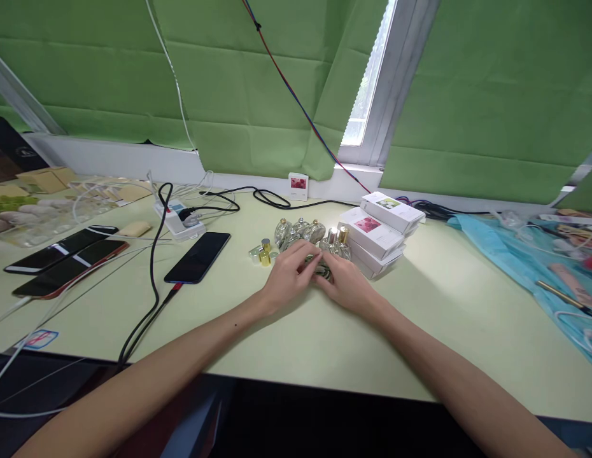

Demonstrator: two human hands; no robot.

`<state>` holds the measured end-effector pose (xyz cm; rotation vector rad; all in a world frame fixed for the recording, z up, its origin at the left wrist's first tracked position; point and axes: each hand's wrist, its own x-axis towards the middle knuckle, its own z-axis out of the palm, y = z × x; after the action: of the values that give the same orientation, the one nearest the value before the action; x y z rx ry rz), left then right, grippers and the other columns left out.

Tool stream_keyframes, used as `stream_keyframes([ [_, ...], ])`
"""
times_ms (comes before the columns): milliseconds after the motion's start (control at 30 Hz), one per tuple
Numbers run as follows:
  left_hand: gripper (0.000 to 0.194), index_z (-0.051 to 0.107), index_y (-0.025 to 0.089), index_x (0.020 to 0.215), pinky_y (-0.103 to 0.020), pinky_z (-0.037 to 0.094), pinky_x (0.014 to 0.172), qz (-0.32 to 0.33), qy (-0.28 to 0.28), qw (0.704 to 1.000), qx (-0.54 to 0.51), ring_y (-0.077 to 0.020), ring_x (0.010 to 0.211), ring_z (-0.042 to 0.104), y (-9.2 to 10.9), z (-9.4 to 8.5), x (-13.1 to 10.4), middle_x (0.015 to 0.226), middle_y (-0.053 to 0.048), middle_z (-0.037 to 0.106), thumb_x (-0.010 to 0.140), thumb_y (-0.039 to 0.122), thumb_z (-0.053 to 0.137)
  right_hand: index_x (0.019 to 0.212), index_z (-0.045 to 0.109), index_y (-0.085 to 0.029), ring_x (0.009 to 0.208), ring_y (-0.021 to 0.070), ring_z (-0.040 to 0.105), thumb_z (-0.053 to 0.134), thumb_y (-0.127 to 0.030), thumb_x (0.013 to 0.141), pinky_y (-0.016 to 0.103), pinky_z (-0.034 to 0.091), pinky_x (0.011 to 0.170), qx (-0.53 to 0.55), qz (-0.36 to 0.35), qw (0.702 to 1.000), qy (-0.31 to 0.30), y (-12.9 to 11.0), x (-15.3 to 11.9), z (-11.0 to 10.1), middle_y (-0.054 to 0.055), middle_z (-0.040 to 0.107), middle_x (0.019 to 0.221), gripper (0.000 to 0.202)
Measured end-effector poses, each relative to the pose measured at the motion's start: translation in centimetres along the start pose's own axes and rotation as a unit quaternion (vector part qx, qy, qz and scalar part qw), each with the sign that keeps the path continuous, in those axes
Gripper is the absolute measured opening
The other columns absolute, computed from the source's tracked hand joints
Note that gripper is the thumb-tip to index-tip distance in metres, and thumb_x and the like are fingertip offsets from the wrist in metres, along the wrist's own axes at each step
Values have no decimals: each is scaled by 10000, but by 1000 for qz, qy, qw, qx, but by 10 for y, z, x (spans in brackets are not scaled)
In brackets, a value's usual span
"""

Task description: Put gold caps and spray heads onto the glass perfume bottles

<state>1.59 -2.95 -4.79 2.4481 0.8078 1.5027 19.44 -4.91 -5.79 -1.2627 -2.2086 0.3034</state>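
My left hand [292,272] and my right hand [344,280] meet over the middle of the table. Their fingers are closed around a small clear glass perfume bottle [322,270], mostly covered by the fingers. Just behind them stand several more glass perfume bottles [315,230] without caps. Beside my right hand, one bottle wears a gold cap [344,235]. Loose gold and silver caps [264,257] lie to the left of my left hand.
White boxes with flower pictures [375,232] are stacked right of my hands. A phone [197,257] with a black cable lies left, near a power strip [176,219]. More phones [62,264] lie farther left. A blue cloth [496,245] with clutter covers the right side.
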Motion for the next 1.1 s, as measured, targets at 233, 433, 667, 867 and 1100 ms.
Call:
stream_keyframes([
  [233,140,650,191,926,-298,554,707,10,0,1000,-9,-161,799,648,-1,0,0,904,-56,690,1025,183,551,1117,541,-220,902,253,675,579,-287,997,342,488,765,-2,5,1000,-3,0,0,0,83,706,1067,142],
  [433,155,639,191,909,-303,554,712,11,1,1000,-10,-162,792,648,-1,0,0,916,-60,692,1031,199,543,1106,531,-224,903,254,673,585,-291,998,336,481,757,-7,6,1000,-4,-2,0,-1,79,700,1055,138],
  [667,93,639,190,938,-268,513,652,3,12,1000,-14,-136,742,619,-3,2,-3,941,-50,702,1008,167,583,1121,520,-219,885,249,671,583,-294,1002,324,462,732,-4,14,1000,-19,-2,0,-2,78,697,1069,154],
  [867,85,635,189,935,-258,493,619,-2,13,1000,-14,-125,700,594,-5,2,-3,924,-46,695,1005,172,591,1120,515,-217,841,234,658,594,-290,998,314,444,710,4,16,1000,-22,-3,0,-1,74,692,1058,162],
  [1100,123,632,185,903,-271,524,665,17,14,1000,-17,-145,768,632,-4,2,-1,895,-47,690,1010,159,576,1148,514,-217,832,232,656,591,-289,1001,327,459,728,12,15,1000,-24,-3,0,-2,74,687,1064,181],
])
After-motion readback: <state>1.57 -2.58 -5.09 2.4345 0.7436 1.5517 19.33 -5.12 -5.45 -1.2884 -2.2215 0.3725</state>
